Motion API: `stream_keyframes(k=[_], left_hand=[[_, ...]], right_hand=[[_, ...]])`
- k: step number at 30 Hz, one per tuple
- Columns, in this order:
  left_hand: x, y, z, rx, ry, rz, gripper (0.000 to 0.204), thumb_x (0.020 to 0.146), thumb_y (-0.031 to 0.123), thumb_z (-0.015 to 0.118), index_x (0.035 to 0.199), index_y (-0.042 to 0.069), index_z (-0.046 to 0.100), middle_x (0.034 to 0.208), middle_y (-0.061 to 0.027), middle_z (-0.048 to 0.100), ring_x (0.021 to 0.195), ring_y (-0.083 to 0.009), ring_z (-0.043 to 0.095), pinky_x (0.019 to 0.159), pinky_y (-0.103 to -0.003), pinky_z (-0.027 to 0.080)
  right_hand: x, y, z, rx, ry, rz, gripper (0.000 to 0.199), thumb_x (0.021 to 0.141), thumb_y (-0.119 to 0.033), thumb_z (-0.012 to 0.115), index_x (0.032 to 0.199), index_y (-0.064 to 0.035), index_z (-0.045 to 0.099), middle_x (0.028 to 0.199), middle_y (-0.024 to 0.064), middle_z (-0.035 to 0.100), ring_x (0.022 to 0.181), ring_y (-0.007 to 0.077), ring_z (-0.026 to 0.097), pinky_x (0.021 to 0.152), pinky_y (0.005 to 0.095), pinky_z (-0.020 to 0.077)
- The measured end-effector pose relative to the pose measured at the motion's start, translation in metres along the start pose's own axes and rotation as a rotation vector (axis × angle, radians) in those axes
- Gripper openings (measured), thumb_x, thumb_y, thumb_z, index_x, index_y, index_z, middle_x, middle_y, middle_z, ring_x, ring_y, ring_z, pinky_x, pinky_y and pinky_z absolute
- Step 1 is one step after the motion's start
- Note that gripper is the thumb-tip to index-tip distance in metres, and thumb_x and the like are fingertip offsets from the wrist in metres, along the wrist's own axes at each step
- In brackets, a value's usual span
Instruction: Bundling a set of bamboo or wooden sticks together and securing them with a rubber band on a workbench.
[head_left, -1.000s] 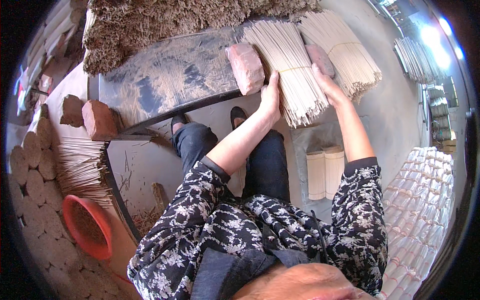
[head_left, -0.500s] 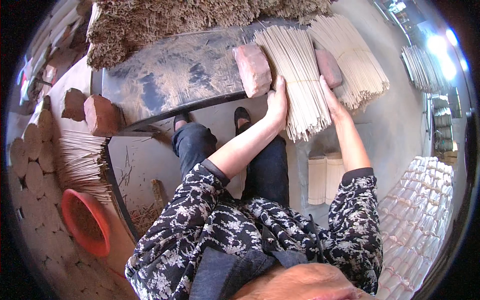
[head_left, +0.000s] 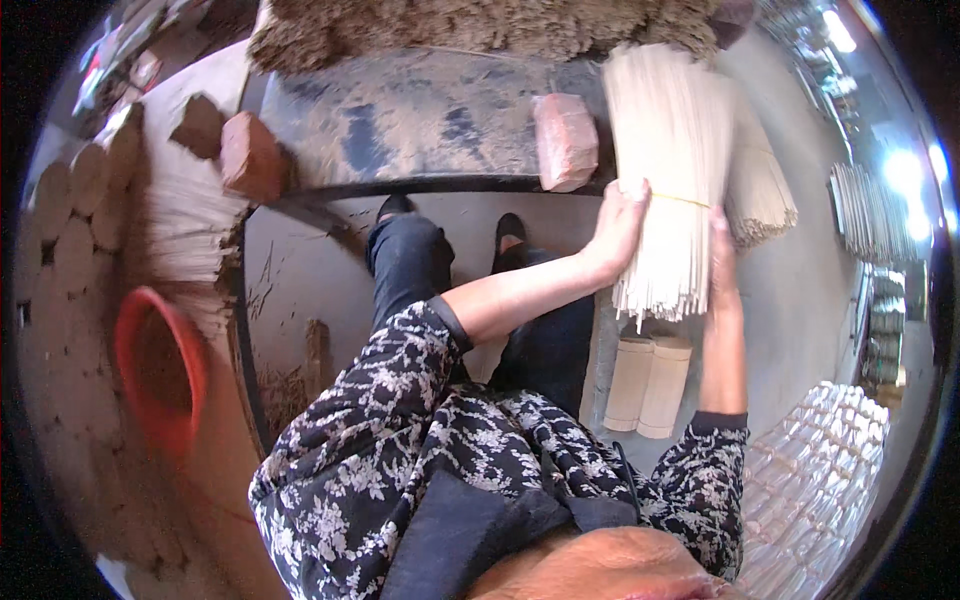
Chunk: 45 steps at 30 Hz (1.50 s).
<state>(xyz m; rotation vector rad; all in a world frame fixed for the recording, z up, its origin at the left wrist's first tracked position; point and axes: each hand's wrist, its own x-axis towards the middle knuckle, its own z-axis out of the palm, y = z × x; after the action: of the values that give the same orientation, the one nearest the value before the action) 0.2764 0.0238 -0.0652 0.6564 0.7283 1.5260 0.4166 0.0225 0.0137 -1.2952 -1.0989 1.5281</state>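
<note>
A thick bundle of pale thin sticks (head_left: 668, 140), tied with a yellow band, is held between my two hands. My left hand (head_left: 620, 232) presses its left side just below the band, fingers together. My right hand (head_left: 722, 250) is against its right side, slightly blurred, its fingers partly hidden by the sticks. The bundle's lower ends hang past the front edge of the dark worktable (head_left: 420, 125). Another pale stick bundle (head_left: 763, 190) lies behind it on the right, partly covered. To the left of the held bundle sits a pink brick (head_left: 566, 142), apart from it.
Brown sticks (head_left: 480, 28) are heaped along the table's far side. A reddish brick (head_left: 251, 157) sits at its left end. An orange-red bowl (head_left: 192, 375) is at lower left. Two pale bundles (head_left: 648, 385) stand below my hands; clear-wrapped packs (head_left: 815, 490) lie at lower right.
The held bundle looks larger and has shifted right, away from the pink brick, with both hands on it. The darker brick at its right is now hidden. The whole view has also shifted.
</note>
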Motion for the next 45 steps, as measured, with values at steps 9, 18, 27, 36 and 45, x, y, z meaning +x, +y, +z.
stream_keyframes(k=[9, 18, 27, 36, 45], left_hand=[[0.019, 0.142, -0.086, 0.308, -0.215, 0.556, 0.085, 0.089, 0.068, 0.032, 0.138, -0.001, 0.025, 0.130, -0.0222, 0.041, 0.126, -0.0276, 0.035, 0.106, -0.039, 0.028], [0.060, 0.265, -0.156, 0.414, -0.297, 0.730, 0.086, 0.088, 0.073, 0.021, 0.139, 0.005, 0.035, 0.137, -0.0136, 0.045, 0.126, -0.0237, 0.043, 0.106, -0.040, 0.031], [0.080, 0.301, -0.166, 0.067, -0.301, 0.781, 0.077, 0.096, 0.060, 0.024, 0.143, -0.001, 0.024, 0.142, -0.0144, 0.036, 0.133, -0.0239, 0.032, 0.110, -0.039, 0.024], [0.109, 0.197, -0.243, 0.145, 0.258, 0.629, 0.093, 0.086, 0.076, 0.020, 0.132, -0.001, 0.045, 0.125, -0.0116, 0.056, 0.118, -0.0214, 0.048, 0.104, -0.037, 0.031], [0.072, 0.203, -0.166, 0.117, 0.215, 0.723, 0.090, 0.088, 0.072, 0.025, 0.144, 0.001, 0.024, 0.142, -0.0115, 0.038, 0.129, -0.0236, 0.038, 0.110, -0.037, 0.025]], right_hand=[[0.019, -0.030, 0.114, -0.194, -0.110, -0.532, 0.074, 0.088, -0.051, 0.054, 0.130, 0.0082, 0.041, 0.127, 0.0175, 0.050, 0.114, 0.0221, 0.049, 0.098, 0.0352, 0.0386], [0.084, -0.060, 0.242, -0.120, -0.193, -0.838, 0.077, 0.093, -0.061, 0.035, 0.138, 0.0020, 0.029, 0.137, 0.0149, 0.038, 0.127, 0.0241, 0.037, 0.106, 0.0394, 0.0294], [0.103, -0.059, 0.280, 0.125, -0.064, -0.751, 0.080, 0.092, -0.069, 0.014, 0.138, -0.0071, 0.036, 0.136, 0.0079, 0.042, 0.126, 0.0203, 0.036, 0.108, 0.0369, 0.0245], [0.203, 0.031, 0.276, 0.235, -0.152, -0.533, 0.074, 0.096, -0.062, 0.023, 0.147, -0.0080, 0.023, 0.141, 0.0091, 0.042, 0.131, 0.0217, 0.036, 0.109, 0.0372, 0.0259], [0.167, 0.040, 0.288, 0.455, -0.314, -0.421, 0.055, 0.099, -0.045, 0.037, 0.140, -0.0088, 0.032, 0.137, 0.0074, 0.044, 0.121, 0.0202, 0.048, 0.101, 0.0374, 0.0414]])
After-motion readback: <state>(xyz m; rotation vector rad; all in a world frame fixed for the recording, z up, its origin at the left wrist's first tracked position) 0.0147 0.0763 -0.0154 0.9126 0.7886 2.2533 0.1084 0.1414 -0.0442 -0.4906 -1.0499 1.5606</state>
